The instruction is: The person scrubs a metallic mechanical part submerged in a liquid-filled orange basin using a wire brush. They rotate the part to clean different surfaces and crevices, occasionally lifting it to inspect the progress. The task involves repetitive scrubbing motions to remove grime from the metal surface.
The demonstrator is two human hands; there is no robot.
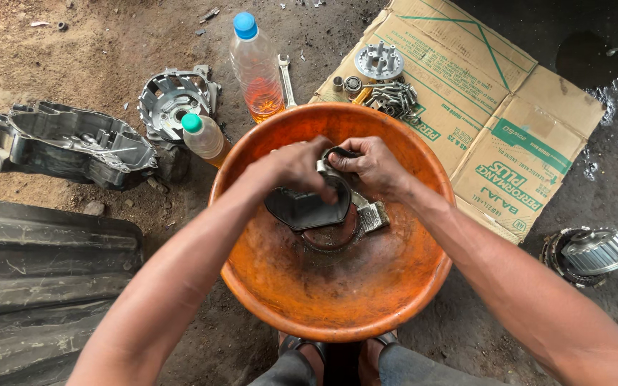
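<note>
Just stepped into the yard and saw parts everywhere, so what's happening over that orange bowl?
A person crouches over an orange basin, both hands inside it. The left hand and right hand together grip a dark metal engine part; a paintbrush lies in the basin beside it. Two plastic bottles stand behind the basin, and more engine pieces rest on the cardboard and the dirt.

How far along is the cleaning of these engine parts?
Several small metal parts already lie on the flattened cardboard. Both hands, left and right, hold a dark metal cover over the round orange basin. The grey engine casing lies apart on the ground.
</note>
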